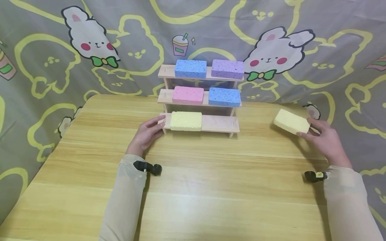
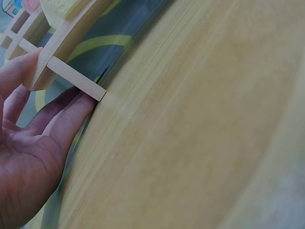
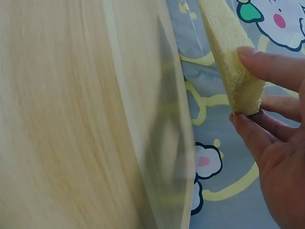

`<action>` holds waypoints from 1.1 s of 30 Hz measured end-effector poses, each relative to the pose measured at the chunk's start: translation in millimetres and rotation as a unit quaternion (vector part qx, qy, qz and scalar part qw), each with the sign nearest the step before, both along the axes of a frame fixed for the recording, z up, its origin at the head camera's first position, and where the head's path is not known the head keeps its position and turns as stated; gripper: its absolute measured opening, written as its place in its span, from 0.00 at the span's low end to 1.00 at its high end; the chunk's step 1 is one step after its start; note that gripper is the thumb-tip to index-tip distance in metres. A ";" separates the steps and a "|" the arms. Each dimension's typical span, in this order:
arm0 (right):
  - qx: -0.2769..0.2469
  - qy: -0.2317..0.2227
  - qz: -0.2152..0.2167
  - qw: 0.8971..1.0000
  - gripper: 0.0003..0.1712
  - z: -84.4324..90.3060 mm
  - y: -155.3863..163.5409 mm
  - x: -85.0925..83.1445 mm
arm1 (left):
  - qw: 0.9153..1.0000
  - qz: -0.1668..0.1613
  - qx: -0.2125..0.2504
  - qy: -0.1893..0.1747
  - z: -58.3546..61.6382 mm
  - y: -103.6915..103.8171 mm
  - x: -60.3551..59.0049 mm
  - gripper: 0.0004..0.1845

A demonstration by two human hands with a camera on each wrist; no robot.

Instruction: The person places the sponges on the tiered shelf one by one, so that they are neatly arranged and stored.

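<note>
A three-tier wooden shelf (image 1: 220,123) stands at the back middle of the table. Its top tier carries a blue sponge (image 1: 190,68) and a purple sponge (image 1: 227,69). The middle tier has a pink sponge (image 1: 188,95) and another blue sponge (image 1: 224,97). On the bottom tier's left half lies a yellow sponge (image 1: 186,121); the right half is bare. My left hand (image 1: 159,126) rests against the bottom tier's left end, thumb on the board (image 2: 71,76) and fingers (image 2: 71,112) straight beside the leg. Off to the right, my right hand (image 1: 306,129) pinches a second yellow sponge (image 1: 291,121) (image 3: 221,43), lifted off the table.
The light wooden table (image 1: 193,187) stretches toward me. A grey cloth (image 1: 45,50) printed with rabbits hangs behind and around it. The table's right edge (image 3: 157,143) runs just beside the held sponge.
</note>
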State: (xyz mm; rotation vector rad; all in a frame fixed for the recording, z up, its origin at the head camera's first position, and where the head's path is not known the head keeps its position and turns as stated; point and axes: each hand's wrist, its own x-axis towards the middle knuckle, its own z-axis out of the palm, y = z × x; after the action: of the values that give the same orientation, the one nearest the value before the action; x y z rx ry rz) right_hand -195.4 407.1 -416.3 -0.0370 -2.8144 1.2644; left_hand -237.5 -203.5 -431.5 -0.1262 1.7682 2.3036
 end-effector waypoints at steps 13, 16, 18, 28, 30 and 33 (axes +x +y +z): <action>-0.008 0.028 0.034 0.999 0.40 4.6 -12.3 4.0 | 1.000 0.007 -0.002 -0.003 -1.3 0.3 -0.6 0.25; -0.012 0.024 0.039 0.999 0.40 6.2 -15.1 4.8 | 1.000 0.007 -0.001 -0.001 -1.5 0.5 -0.2 0.25; -0.011 0.021 0.043 0.999 0.41 7.3 -16.5 5.2 | 1.000 0.007 -0.001 -0.003 -1.7 0.7 0.2 0.25; -0.002 0.028 0.055 0.998 0.41 10.3 -20.8 4.8 | 1.000 0.008 -0.003 -0.008 -0.4 1.7 0.4 0.25; -0.004 0.029 0.055 0.998 0.41 10.2 -21.6 5.9 | 1.000 0.009 -0.003 -0.008 0.1 1.6 0.6 0.25; -0.009 0.033 0.056 0.998 0.40 9.7 -23.3 7.5 | 1.000 0.009 -0.006 -0.008 1.3 2.0 0.8 0.25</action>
State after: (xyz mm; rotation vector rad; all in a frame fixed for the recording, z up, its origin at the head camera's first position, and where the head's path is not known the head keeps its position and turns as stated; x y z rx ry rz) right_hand -187.9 383.8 -406.6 0.1614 -2.7848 1.2863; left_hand -236.7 -201.5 -430.2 -0.1636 1.7802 2.2988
